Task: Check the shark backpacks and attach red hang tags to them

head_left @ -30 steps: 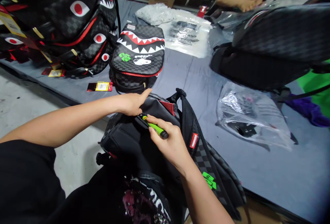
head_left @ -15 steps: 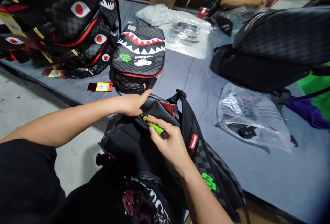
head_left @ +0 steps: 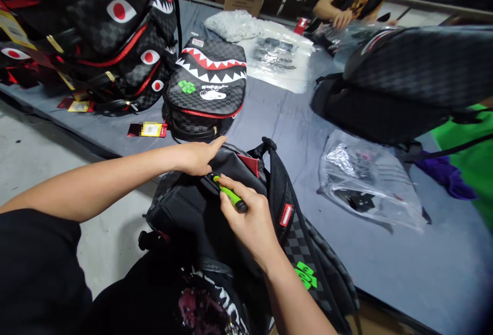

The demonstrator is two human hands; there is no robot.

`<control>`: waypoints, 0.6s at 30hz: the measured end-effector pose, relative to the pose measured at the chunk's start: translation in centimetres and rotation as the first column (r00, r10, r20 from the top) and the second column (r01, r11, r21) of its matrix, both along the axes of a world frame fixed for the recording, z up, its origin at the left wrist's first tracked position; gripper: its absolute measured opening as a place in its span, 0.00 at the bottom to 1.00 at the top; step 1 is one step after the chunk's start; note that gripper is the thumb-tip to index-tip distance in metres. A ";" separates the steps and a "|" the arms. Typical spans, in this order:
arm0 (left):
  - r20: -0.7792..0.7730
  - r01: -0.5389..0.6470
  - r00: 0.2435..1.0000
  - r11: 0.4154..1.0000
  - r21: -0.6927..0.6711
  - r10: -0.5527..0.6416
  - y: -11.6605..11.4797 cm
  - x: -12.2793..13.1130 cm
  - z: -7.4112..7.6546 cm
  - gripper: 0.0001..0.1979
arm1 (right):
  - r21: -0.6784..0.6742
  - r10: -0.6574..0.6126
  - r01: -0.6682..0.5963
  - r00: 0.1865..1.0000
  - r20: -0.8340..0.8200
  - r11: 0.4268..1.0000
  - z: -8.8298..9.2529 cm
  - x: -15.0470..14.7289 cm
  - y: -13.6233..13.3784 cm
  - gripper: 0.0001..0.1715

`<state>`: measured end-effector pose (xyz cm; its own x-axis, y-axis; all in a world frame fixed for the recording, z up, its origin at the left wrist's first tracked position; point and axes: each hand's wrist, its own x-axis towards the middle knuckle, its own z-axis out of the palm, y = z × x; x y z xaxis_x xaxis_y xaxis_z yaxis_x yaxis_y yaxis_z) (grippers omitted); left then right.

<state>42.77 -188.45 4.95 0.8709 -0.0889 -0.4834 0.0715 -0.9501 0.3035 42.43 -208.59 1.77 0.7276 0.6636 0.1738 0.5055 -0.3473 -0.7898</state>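
A black checkered backpack (head_left: 192,204) lies propped in front of me at the table's edge, with a red label and green print on its right side. My left hand (head_left: 196,157) grips its upper edge, fingers curled under and thumb stretched out. My right hand (head_left: 248,217) pinches a green pen-shaped tool (head_left: 230,193) with black ends. The tool's tip meets the dark fabric just beside my left fingers; the exact contact point is too small to make out.
A shark-mouth bag (head_left: 210,78) with a tag sits beyond my hands. Stacked backpacks (head_left: 115,42) rise at left. Plastic-wrapped packages (head_left: 365,181) and another large backpack (head_left: 416,78) lie to the right. Across the table, a person's hand (head_left: 342,18) handles clear plastic.
My right hand and the green tool's rear end have shifted slightly left and down. My left hand stays in place. The other person's hands have moved left over the plastic.
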 end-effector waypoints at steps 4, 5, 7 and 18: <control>0.001 -0.014 1.000 1.000 -0.020 0.014 0.1 -0.1 0.0 0.48 | -0.018 -0.029 0.029 0.999 -0.012 0.999 0.0 -0.2 0.1 0.17; 0.000 -0.015 1.000 1.000 -0.023 0.015 0.1 -0.1 0.0 0.47 | -0.022 -0.036 0.036 0.999 -0.017 0.999 0.0 -0.2 0.2 0.17; 0.003 -0.012 1.000 1.000 -0.025 0.012 0.1 -0.1 -0.1 0.47 | -0.026 -0.032 0.031 0.999 -0.039 0.999 0.0 -0.2 0.2 0.16; 0.018 0.000 1.000 1.000 0.003 0.000 0.2 -0.3 -0.1 0.47 | -0.013 -0.075 0.074 0.993 -0.096 0.997 0.1 -0.4 0.5 0.16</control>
